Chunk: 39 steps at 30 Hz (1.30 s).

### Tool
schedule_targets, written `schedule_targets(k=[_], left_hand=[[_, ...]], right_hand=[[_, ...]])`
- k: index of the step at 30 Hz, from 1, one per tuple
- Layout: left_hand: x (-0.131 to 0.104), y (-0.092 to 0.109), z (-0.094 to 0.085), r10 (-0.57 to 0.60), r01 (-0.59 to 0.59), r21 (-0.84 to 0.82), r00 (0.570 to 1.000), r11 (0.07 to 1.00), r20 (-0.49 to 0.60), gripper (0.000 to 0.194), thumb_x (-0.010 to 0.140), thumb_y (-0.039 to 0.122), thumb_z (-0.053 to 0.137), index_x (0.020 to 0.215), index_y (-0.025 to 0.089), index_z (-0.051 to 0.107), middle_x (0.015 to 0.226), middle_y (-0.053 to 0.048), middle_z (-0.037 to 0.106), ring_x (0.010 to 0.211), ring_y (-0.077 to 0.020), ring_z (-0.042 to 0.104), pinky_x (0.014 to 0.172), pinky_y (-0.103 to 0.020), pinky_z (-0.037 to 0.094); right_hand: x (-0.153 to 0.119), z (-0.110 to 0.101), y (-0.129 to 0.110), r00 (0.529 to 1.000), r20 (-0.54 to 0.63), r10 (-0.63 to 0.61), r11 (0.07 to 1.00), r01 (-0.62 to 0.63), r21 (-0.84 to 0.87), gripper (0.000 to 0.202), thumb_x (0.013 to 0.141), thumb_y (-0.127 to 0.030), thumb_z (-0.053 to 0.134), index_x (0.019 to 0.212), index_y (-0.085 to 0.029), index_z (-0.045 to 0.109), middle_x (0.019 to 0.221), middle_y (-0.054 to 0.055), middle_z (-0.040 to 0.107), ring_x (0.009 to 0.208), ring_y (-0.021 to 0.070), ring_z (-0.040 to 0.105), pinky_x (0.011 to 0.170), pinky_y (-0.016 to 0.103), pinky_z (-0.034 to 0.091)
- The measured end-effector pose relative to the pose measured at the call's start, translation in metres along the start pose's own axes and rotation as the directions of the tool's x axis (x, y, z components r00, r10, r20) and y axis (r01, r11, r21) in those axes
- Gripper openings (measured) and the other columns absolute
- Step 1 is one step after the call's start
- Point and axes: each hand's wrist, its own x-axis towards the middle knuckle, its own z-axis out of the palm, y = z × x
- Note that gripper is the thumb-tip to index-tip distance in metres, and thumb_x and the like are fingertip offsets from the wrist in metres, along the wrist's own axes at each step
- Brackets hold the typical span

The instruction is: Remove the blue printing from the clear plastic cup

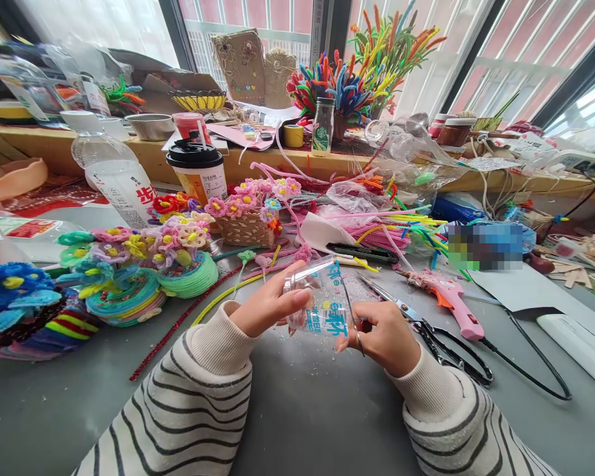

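A clear plastic cup [317, 301] with blue printing and a barcode lies on its side between my hands, above the grey table. My left hand [272, 301] wraps round its narrower end, thumb on the near side. At the wider end, my right hand [379, 334] is closed, fingers pinched at the cup's rim. A thin dark edge runs along that rim, and I cannot tell whether it is part of the cup. Black-handled scissors [434, 334] lie on the table just right of my right hand, near a pink glue gun [453, 304].
Pipe-cleaner flower pots [123, 291] stand at the left, by a water bottle [112, 175] and a lidded drink cup [198, 175]. Behind my hands are a flower basket [245, 228], a black utility knife [361, 252] and bundled pipe cleaners [377, 231]. The glue gun's cord [530, 380] loops at right.
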Motion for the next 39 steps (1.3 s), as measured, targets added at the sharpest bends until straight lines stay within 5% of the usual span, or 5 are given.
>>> schedule_targets(k=[7,19,30,39], left_hand=[[0.001,-0.006,-0.001,-0.004,0.003,-0.061,1.000,0.998,-0.013,0.054,0.061,0.063,0.048,0.086,0.016,0.045,0.061,0.002,0.043,0.042,-0.0074,0.041,0.031,-0.018,0.028],[0.000,-0.005,0.000,-0.029,0.028,-0.029,0.998,0.999,-0.049,0.053,0.057,0.065,0.051,0.079,0.016,0.049,0.066,0.000,0.044,0.053,-0.0100,0.040,0.042,-0.022,0.031],[0.000,0.004,0.003,-0.001,0.002,0.070,1.000,0.998,-0.021,0.052,0.060,0.065,0.047,0.076,0.016,0.048,0.057,0.001,0.043,0.053,-0.0123,0.044,0.044,-0.023,0.035],[-0.001,-0.006,0.002,-0.065,0.064,-0.091,0.998,0.994,-0.003,0.053,0.059,0.064,0.050,0.085,0.017,0.050,0.062,0.001,0.045,0.043,-0.0081,0.042,0.031,-0.018,0.031]], right_hand=[[0.000,0.004,-0.001,0.996,-0.065,-0.055,0.997,0.058,0.053,0.062,0.065,-0.071,0.043,0.038,-0.017,0.026,0.035,-0.007,0.028,0.037,0.0041,0.023,0.036,0.018,0.022],[0.000,0.003,0.000,0.995,-0.043,-0.085,0.996,0.086,0.009,0.060,0.067,-0.069,0.043,0.037,-0.017,0.036,0.038,-0.005,0.034,0.038,0.0053,0.028,0.038,0.019,0.025],[0.000,0.002,-0.002,1.000,-0.005,0.008,0.995,-0.007,0.098,0.061,0.064,-0.068,0.048,0.036,-0.017,0.029,0.036,-0.006,0.030,0.038,0.0046,0.025,0.036,0.018,0.024],[-0.001,0.006,-0.002,0.998,-0.057,0.004,0.992,0.003,0.124,0.059,0.064,-0.067,0.049,0.037,-0.017,0.032,0.036,-0.006,0.032,0.038,0.0048,0.025,0.036,0.018,0.024]])
